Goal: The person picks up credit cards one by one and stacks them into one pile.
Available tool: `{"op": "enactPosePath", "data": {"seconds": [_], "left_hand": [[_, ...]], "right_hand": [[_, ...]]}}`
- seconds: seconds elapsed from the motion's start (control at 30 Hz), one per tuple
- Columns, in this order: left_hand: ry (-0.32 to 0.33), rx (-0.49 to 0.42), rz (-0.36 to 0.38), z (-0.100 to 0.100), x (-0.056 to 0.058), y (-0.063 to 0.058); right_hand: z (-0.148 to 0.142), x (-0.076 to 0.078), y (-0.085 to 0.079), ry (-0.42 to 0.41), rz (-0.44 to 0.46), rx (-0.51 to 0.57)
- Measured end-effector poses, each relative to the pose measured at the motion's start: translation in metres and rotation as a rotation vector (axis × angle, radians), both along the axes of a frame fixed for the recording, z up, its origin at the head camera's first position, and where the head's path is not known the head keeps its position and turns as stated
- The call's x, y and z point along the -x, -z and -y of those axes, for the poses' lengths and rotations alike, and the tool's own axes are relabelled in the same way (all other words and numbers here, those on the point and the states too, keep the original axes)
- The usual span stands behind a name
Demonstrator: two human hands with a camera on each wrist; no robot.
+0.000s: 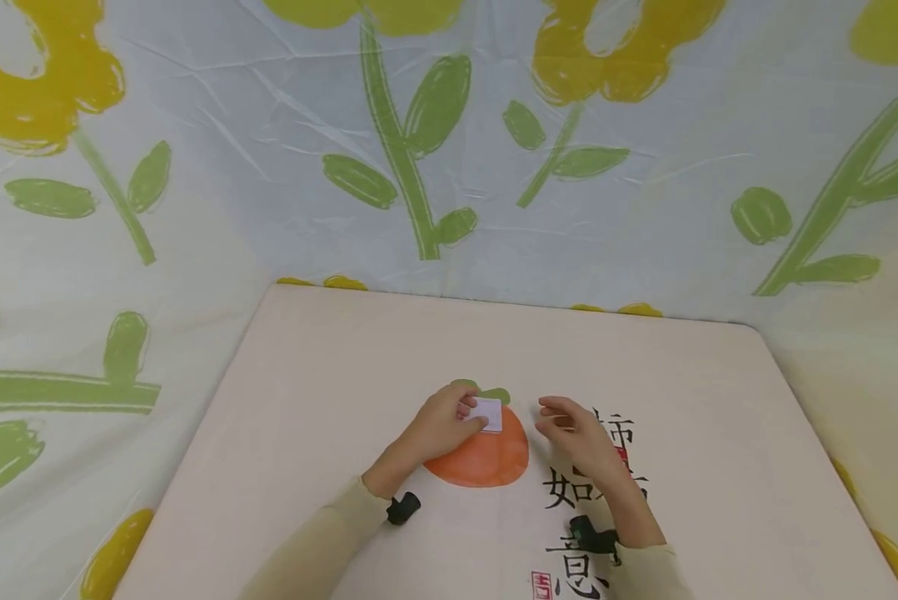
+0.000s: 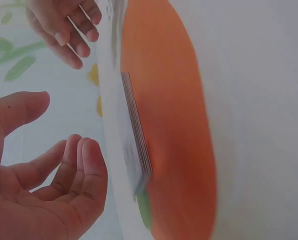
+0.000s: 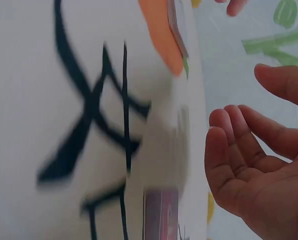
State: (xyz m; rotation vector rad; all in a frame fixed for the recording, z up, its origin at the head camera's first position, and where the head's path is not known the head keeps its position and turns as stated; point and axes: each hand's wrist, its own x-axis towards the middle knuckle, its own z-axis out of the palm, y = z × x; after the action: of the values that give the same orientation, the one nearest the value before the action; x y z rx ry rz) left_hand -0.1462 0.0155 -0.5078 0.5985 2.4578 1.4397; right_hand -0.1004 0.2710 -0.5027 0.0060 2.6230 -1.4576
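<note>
A small stack of thin white cards point(image 1: 490, 412) lies on the orange persimmon print of the table; its layered edge shows in the left wrist view, where the cards point(image 2: 134, 130) rest flat. My left hand point(image 1: 449, 417) hovers over the stack, thumb and fingers loosely bent and apart from it. To the right, my right hand point(image 1: 580, 437) hangs above the black lettering with relaxed, curved fingers and holds nothing. Below it, a reddish-pink flat block point(image 3: 161, 215) lies on the table, largely hidden by the hand in the head view; its kind is unclear.
The pale table mat point(image 1: 306, 375) bears a persimmon print point(image 1: 486, 462) with black characters point(image 1: 569, 492) and a red seal mark at its right. A flower-patterned cloth point(image 1: 269, 167) hangs behind the table and at its sides. Dark wrist cameras point(image 1: 402, 508) sit on both wrists.
</note>
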Motion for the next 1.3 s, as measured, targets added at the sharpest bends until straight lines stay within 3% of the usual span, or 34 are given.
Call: {"op": "enactPosePath", "data": {"seconds": [0.13,0.27,0.5,0.73,0.87,1.0,1.1,1.3], "left_hand": [[0.053,-0.026,0.031,-0.021,-0.005,-0.001],[0.110,0.008,0.034,-0.046,-0.010,-0.001],[0.204,0.157,-0.003,-0.089,-0.016,0.001],[0.216,0.307,-0.016,-0.122,-0.020,0.004],[0.227,0.400,-0.018,-0.134,-0.023,0.008],[0.239,0.478,-0.096,-0.141,-0.024,0.014],[0.235,0.515,-0.148,-0.144,-0.024,0.016],[0.216,0.560,-0.180,-0.147,-0.026,0.016]], "right_hand": [[-0.021,-0.008,0.000,0.003,-0.004,-0.052],[-0.038,-0.016,-0.004,0.022,-0.002,-0.096],[-0.064,-0.029,-0.006,0.016,-0.010,-0.119],[-0.088,-0.037,-0.005,0.012,0.011,-0.181],[-0.100,-0.042,-0.001,0.014,0.041,-0.234],[-0.107,-0.045,0.003,0.009,0.072,-0.253],[-0.110,-0.045,0.006,-0.005,0.081,-0.249],[-0.114,-0.043,0.011,-0.046,0.058,-0.243]]}}
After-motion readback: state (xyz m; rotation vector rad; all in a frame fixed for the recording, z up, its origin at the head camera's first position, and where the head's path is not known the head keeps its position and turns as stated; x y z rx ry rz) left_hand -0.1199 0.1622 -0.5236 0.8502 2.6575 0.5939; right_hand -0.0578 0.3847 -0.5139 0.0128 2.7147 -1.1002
